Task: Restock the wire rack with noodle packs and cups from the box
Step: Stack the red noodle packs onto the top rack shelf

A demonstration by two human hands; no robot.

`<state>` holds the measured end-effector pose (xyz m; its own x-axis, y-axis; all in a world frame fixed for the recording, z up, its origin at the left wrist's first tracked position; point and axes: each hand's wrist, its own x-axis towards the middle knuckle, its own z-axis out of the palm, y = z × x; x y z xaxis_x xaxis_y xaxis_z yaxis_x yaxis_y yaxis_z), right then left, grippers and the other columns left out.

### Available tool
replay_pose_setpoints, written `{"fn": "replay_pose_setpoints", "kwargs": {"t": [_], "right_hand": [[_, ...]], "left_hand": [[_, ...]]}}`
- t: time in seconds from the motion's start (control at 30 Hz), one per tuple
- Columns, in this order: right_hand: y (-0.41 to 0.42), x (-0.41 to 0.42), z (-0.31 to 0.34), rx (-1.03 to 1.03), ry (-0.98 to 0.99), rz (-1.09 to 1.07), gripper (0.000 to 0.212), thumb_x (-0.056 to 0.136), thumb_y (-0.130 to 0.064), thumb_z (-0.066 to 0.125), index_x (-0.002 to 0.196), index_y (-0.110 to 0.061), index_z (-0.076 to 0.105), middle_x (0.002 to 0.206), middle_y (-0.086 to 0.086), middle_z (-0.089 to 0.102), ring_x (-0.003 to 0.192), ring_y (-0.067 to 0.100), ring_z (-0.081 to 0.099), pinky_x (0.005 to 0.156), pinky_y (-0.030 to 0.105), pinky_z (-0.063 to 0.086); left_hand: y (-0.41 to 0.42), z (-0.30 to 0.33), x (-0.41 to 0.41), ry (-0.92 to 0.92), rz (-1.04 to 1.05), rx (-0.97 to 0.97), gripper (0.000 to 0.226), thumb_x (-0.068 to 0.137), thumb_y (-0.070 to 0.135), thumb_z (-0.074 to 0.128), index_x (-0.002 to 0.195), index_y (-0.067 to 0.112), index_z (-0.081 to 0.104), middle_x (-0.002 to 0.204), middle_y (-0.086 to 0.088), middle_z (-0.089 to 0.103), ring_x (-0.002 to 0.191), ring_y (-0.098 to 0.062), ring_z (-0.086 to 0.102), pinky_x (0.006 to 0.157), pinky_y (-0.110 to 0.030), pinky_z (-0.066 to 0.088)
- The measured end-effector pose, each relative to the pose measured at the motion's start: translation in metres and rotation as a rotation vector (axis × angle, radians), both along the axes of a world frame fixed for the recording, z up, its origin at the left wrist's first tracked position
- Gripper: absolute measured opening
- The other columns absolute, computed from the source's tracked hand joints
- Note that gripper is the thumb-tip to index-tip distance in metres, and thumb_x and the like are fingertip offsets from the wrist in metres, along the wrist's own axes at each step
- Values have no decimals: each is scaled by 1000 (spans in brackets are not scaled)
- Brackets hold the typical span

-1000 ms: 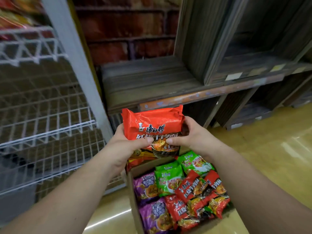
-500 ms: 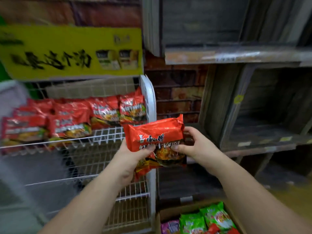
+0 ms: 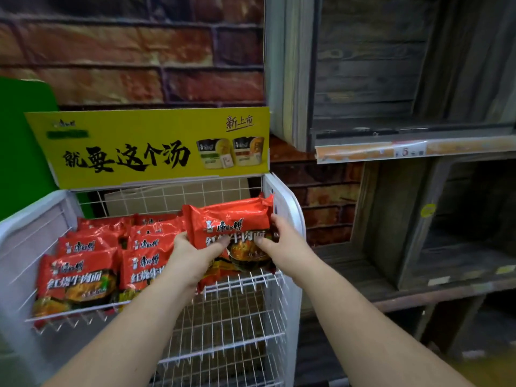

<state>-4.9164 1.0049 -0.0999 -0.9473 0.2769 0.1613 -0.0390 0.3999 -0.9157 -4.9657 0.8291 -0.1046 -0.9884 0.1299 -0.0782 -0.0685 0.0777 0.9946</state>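
Head view
Landmark: the wire rack [image 3: 245,317]; every place below is being given relative to it.
Left hand: the left hand [image 3: 192,255] is gripping the left edge of the held noodle pack [image 3: 227,224], thumb lying across the front, fingers curled behind.
Right hand: the right hand [image 3: 282,241] is gripping the right edge of the same pack, thumb on the front.
Task item: the held pack is hovering over the right end of the rack's top shelf, just beside the rack's right side panel [image 3: 287,208]; at least one more pack appears to be sitting beneath it in the hands.
Stocked packs: the red packs [image 3: 81,275] are filling the left and middle of the top shelf in overlapping rows.
Sign: the yellow sign [image 3: 150,146] is standing along the rack's back edge.
Risk, snagging: the pack's right corner is running close to the side panel; a crooked lowering would likely be crumpling the wrapper.
Risk, sliding: the lower pack looks loosely supported; releasing early could be letting it slip over the front lip.
Hidden: the box is lying outside the frame; the fingers behind the pack and the shelf floor under it are covered.
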Motion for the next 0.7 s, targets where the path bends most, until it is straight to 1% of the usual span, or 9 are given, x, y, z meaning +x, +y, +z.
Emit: {"fn": "replay_pose_setpoints", "kwargs": {"t": [0.1,0.17,0.23,0.3,0.4,0.47,0.57,0.63,0.7], "right_hand": [[-11,-51,-19,-26,-73,-81,56,96,-20,62,146,-27,37,138,-5,53,127,17,52,108,43,44],[-17,-79,-35,-47,-136,-124,53,96,-23,61,144,-27,38,138,-4,53,127,18,52,108,45,43],[-20,-103,-52,-77,-199,-144,52,96,-25,60,143,-28,39,137,-5,54,126,19,53,108,46,44],[-20,-118,-67,-94,-253,-168,52,97,-24,60,144,-26,38,137,-2,56,124,20,55,107,46,45],[-18,-134,-89,-85,-324,-197,51,98,-22,57,145,-22,38,137,1,57,122,21,56,106,45,46],[-17,-141,-96,-61,-353,-197,51,99,-23,56,146,-21,37,139,2,54,124,22,55,107,45,45],[-19,-151,-94,-27,-384,-165,52,98,-28,57,146,-22,38,141,3,51,127,22,52,108,45,44],[-22,-157,-90,17,-403,-119,52,97,-30,58,145,-23,40,142,2,51,129,22,50,110,41,42],[-28,-161,-88,53,-426,-84,50,98,-32,57,145,-24,41,141,2,51,130,23,49,109,38,41]], "left_hand": [[-5,-13,-48,-47,-35,-66,86,71,35,85,139,16,36,118,-5,60,110,-29,59,102,-53,46],[-7,-25,-74,-76,-51,-106,89,72,38,84,142,16,33,123,-4,58,109,-25,56,102,-48,46],[-8,-38,-97,-135,-76,-127,91,71,44,85,142,19,34,129,-4,58,113,-26,57,103,-50,45],[-9,-50,-114,-206,-100,-112,73,78,37,80,137,20,43,121,-6,63,108,-28,63,97,-51,50],[-9,-66,-129,-255,-145,-72,39,92,20,66,128,18,53,107,-5,69,96,-26,67,85,-42,54],[-5,-74,-135,-182,-139,-195,37,97,23,59,132,16,51,114,-3,65,106,-27,63,95,-44,50],[2,-83,-140,-35,-29,-377,55,99,25,54,148,13,33,142,-10,50,130,-32,48,112,-47,38],[6,-85,-135,21,73,-380,74,99,18,54,158,14,9,157,-13,31,142,-33,35,115,-48,31],[7,-86,-129,138,134,-434,89,95,7,55,158,17,-8,163,-13,14,148,-32,22,118,-46,27]]}}
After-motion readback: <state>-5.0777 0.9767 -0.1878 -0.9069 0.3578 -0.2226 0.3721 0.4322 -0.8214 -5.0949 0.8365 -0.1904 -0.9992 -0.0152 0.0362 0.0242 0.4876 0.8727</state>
